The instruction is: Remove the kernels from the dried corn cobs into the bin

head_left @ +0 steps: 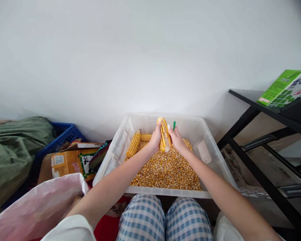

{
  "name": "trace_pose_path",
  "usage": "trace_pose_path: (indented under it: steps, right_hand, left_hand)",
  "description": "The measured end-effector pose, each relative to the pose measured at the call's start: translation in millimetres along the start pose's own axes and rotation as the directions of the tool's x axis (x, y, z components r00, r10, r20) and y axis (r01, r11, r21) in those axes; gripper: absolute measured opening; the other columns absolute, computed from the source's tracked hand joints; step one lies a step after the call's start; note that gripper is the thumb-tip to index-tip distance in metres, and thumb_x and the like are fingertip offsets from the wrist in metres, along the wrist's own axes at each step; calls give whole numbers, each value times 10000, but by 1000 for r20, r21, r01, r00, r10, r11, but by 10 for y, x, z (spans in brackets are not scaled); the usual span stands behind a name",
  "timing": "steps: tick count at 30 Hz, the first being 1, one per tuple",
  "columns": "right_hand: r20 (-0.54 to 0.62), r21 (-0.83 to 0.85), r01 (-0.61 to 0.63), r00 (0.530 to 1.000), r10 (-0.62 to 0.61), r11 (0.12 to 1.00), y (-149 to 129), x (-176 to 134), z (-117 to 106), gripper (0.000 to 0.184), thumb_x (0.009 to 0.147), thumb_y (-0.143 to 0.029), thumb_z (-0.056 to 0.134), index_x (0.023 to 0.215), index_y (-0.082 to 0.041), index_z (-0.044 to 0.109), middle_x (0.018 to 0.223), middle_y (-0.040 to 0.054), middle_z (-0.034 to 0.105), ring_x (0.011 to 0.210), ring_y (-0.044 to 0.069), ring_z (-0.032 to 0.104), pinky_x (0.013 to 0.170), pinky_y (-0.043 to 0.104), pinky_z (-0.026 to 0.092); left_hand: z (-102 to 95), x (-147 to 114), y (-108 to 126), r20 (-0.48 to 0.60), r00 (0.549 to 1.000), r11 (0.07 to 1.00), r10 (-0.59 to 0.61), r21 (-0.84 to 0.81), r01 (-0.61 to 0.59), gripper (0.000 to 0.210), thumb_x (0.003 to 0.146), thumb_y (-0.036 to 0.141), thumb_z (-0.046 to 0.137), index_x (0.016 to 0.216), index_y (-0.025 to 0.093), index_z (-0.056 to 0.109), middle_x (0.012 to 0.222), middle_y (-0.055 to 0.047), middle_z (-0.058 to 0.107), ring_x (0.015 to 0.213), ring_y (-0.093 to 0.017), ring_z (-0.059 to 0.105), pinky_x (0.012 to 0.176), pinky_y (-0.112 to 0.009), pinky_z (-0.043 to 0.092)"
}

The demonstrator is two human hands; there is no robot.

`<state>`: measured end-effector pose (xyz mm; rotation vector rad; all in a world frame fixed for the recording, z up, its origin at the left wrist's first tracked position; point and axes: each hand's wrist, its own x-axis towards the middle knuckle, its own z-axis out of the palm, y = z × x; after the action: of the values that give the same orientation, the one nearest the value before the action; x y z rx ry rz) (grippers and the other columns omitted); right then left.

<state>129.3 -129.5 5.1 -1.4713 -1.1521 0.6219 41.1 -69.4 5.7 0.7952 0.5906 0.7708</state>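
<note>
An ear of corn (pixel 163 134) stands nearly upright above the bin, with my left hand (pixel 155 138) closed around its left side. Rows of kernels are gone from part of its face, where pale cob shows. My right hand (pixel 177 139) is closed at the ear's right side. A green handle (pixel 174 125) sticks up out of that hand; the rest of the tool is hidden. Loose corn kernels (pixel 165 170) cover the floor of the translucent plastic bin (pixel 208 134). Two more full ears lie on the left, one long ear (pixel 133 144) and one partly covered ear (pixel 145 137).
Left of the bin are a pink-white sack (pixel 47 201), an orange package (pixel 67 164), a blue crate (pixel 65 132) and green cloth (pixel 20 140). A black metal rack (pixel 251 167) with a green box (pixel 281 88) stands on the right. Behind the bin rises a white wall (pixel 145 60).
</note>
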Motion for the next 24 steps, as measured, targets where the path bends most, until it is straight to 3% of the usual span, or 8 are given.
trace_pose_path:
  steps: [4, 7, 10, 12, 16, 24]
  right_hand:
    - [-90, 3, -22, 996, 22, 1000, 6, 3, 17, 423, 703, -571, 541, 855, -216, 368, 735, -8, 512, 713, 160, 546, 632, 274, 433]
    - [-157, 34, -26, 987, 30, 999, 31, 55, -22, 396, 733, -567, 498, 867, -223, 354, 741, -4, 512, 714, 169, 556, 612, 281, 438]
    - [-242, 53, -18, 970, 30, 998, 49, 138, -119, 359, 780, -562, 420, 874, -226, 332, 747, -2, 508, 709, 168, 561, 604, 285, 442]
    - [-262, 50, -12, 965, 24, 999, 51, 172, -184, 358, 787, -563, 408, 873, -228, 315, 753, -2, 506, 688, 163, 560, 591, 281, 440]
    - [-214, -22, -30, 976, 24, 999, 31, 144, -238, 368, 800, -583, 375, 868, -227, 311, 736, 1, 512, 635, 159, 550, 570, 279, 428]
    - [-155, -199, -16, 988, -15, 980, -30, 84, -225, 364, 835, -581, 288, 888, -222, 318, 711, 18, 523, 636, 182, 541, 563, 286, 393]
  left_hand:
    - [87, -47, -11, 88, 996, 1000, 24, 0, -24, 571, 757, 638, 385, 1003, 167, 593, 932, -87, 669, 939, -210, 609, 877, -309, 463]
    - [144, -94, 26, 228, 972, 999, -48, 20, 44, 590, 756, 638, 376, 1049, 166, 575, 996, -99, 650, 970, -230, 593, 883, -347, 461]
    - [156, -161, 86, 357, 925, 985, -132, 152, 81, 517, 731, 515, 525, 1135, 193, 520, 1047, -98, 620, 957, -231, 590, 841, -382, 481]
    - [138, -218, 117, 408, 896, 964, -175, 254, 73, 574, 683, 364, 632, 1212, 248, 442, 1105, -85, 583, 963, -226, 582, 806, -408, 496]
    - [96, -310, 141, 445, 873, 941, -198, 336, 42, 749, 620, 177, 666, 1274, 316, 327, 1225, -89, 477, 1001, -226, 558, 777, -446, 506]
    - [58, -293, 115, 446, 852, 919, -276, 382, 97, 822, 591, 124, 685, 1267, 287, 246, 1115, -88, 523, 909, -194, 599, 791, -458, 497]
